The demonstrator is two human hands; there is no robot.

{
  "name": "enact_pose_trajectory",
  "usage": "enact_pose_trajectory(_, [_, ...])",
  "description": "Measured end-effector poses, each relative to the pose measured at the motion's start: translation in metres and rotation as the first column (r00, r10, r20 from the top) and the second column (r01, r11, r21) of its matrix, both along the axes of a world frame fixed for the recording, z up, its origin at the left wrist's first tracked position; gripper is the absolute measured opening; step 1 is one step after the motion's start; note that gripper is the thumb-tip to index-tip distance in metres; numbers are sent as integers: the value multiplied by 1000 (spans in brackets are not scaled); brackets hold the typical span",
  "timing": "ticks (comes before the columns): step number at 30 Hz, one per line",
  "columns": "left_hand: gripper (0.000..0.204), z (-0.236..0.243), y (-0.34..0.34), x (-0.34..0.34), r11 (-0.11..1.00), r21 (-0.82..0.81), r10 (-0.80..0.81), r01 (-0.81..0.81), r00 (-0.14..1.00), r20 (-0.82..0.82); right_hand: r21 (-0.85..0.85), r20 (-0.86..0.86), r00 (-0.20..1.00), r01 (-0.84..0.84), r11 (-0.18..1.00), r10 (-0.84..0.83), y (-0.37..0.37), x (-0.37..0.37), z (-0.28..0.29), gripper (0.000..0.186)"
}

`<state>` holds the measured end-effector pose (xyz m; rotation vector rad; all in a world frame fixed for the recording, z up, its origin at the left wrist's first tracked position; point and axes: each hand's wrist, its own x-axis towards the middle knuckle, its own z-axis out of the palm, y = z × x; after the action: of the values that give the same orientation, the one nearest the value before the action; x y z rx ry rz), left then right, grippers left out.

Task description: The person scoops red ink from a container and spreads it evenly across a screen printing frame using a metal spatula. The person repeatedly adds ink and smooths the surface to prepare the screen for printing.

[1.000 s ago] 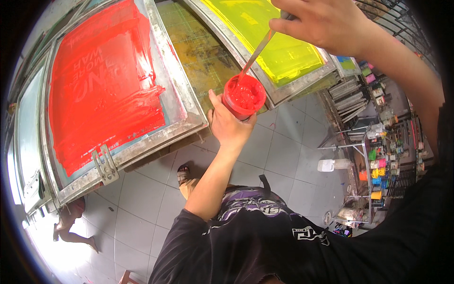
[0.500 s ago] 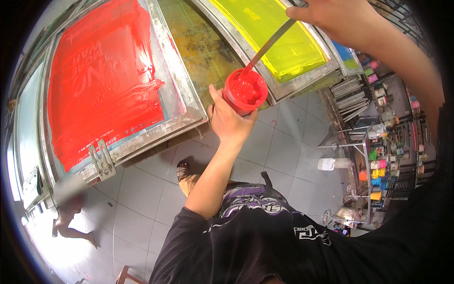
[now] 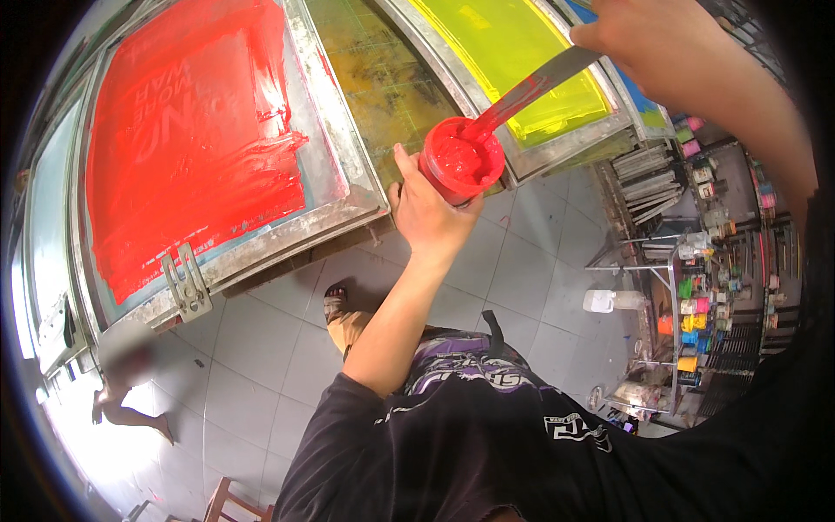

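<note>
My left hand (image 3: pixel 432 211) is wrapped round a tub of red ink (image 3: pixel 457 165), its open mouth facing up. Out of the ink rises a flat ink spatula (image 3: pixel 532 90), its lower blade coated red. The spatula's upper end is in the closed fingers of my right hand (image 3: pixel 639 35), at the upper right. Left of the tub lies a printing screen spread with red ink (image 3: pixel 191 130), with pale lettering showing through. A second screen, covered in yellow-green ink (image 3: pixel 522 61), lies beyond the tub to the right.
A metal hinge clamp (image 3: pixel 186 283) sits on the red screen's near frame. Shelves of ink pots (image 3: pixel 696 304) and a stack of frames (image 3: pixel 645 187) stand at right. A white jug (image 3: pixel 613 301) rests near a metal rack. Another person (image 3: pixel 130 383) is at lower left; a wooden stool (image 3: pixel 228 503) stands below.
My right hand has moved right, drawing the spatula partly up, so more of its red-coated blade shows. The tub and my left hand have shifted slightly right and down in view.
</note>
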<state>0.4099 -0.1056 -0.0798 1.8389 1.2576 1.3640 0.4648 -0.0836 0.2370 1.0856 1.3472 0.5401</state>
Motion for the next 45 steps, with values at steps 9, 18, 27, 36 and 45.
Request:
enact_pose_trajectory(9, [116,-2,0,0,1000,17,-18,18,1000,2,95,-53,984,176,980,-172,-6,-31,3,20])
enact_pose_trajectory(18, [116,-2,0,0,1000,-17,-25,25,1000,8,173,-371,924,-25,985,88,-12,27,8,15])
enact_pose_trajectory(27, [115,-6,-1,1,998,-28,-49,50,999,19,186,-514,853,10,982,89,-17,53,13,11])
enact_pose_trajectory(36, [114,-6,1,0,997,-44,-59,61,998,27,-52,-344,853,399,916,-391,25,13,15,12])
enact_pose_trajectory(45, [113,-4,0,3,998,-19,-57,58,998,40,-171,-435,321,888,428,-841,51,23,14,15])
